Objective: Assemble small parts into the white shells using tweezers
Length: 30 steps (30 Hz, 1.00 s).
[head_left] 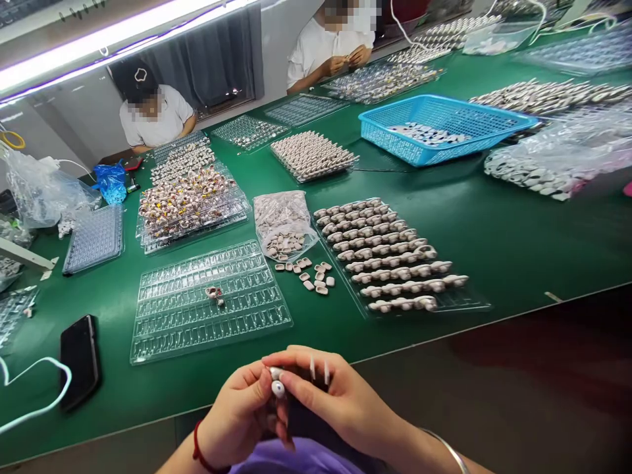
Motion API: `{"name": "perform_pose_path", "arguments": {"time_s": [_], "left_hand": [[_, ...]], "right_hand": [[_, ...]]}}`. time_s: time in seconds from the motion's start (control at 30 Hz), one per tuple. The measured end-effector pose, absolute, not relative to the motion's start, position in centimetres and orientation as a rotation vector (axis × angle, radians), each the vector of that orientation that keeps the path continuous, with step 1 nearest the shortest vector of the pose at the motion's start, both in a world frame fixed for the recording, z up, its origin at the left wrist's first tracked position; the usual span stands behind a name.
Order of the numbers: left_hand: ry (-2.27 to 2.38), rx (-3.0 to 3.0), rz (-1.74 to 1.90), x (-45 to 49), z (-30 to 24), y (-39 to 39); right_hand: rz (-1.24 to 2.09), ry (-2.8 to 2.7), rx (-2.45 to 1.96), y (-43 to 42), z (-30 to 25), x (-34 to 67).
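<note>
My left hand [245, 401] and my right hand [332, 395] meet in front of the table's near edge. Both are closed on a small white rounded earbud-like piece [278, 388], pinched between thumbs and fingers. Two thin white strips [319, 370] show at the right hand's fingers; whether it grips them I cannot tell. Just beyond lies a transparent plastic tray [168, 309] bearing a few small white-and-brown parts [214, 293]. Small beige caps [316, 280] are scattered beside a plastic bag [280, 210] of more caps. To their right, a tray [459, 301] carries rows of beige pieces [395, 253].
A black phone [79, 362] and a white cable [49, 398] lie at the left. Farther back are stacked trays of parts [185, 204] and a blue basket [429, 155]. Two people in white tops [157, 122] sit across the green table [523, 237].
</note>
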<state>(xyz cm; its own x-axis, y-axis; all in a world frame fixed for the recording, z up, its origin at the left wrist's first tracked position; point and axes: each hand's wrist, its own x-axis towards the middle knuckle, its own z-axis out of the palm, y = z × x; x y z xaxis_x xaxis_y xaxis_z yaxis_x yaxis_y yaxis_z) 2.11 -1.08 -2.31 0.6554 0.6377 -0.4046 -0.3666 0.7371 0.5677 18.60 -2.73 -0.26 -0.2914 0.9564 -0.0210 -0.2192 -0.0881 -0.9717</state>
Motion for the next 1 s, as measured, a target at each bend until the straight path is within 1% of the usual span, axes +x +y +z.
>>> {"name": "perform_pose_path", "arguments": {"time_s": [0.1, 0.3, 0.47, 0.57, 0.7, 0.9, 1.0], "left_hand": [[0.692, 0.579, 0.574, 1.9, -2.0, -1.3], [0.877, 0.868, 0.62, 1.1, -1.2, -2.1], [0.942, 1.059, 0.583, -0.1, -2.0, -3.1], [0.897, 0.966, 0.513, -0.7, -3.0, -3.8], [0.96, 0.829, 0.483, -0.9, -4.6, -4.6], [1.027, 0.706, 0.451, -0.7, -6.3, -5.0], [1.033, 0.632, 0.449, -0.4, -6.5, -4.9]], "right_hand": [[1.289, -1.413, -1.002, -3.0, -0.6, 18.8], [1.046, -1.448, -0.952, -4.4, -1.7, 18.4], [0.809, -1.676, -0.916, -5.6, -3.2, 18.0], [0.763, -1.775, -0.899, -6.1, -4.2, 17.7], [0.698, -1.861, -0.918, -6.4, -5.2, 17.3], [0.331, -1.991, -1.09, -6.6, -6.0, 17.4], [0.222, -2.027, -1.1, -6.6, -6.2, 17.5]]}}
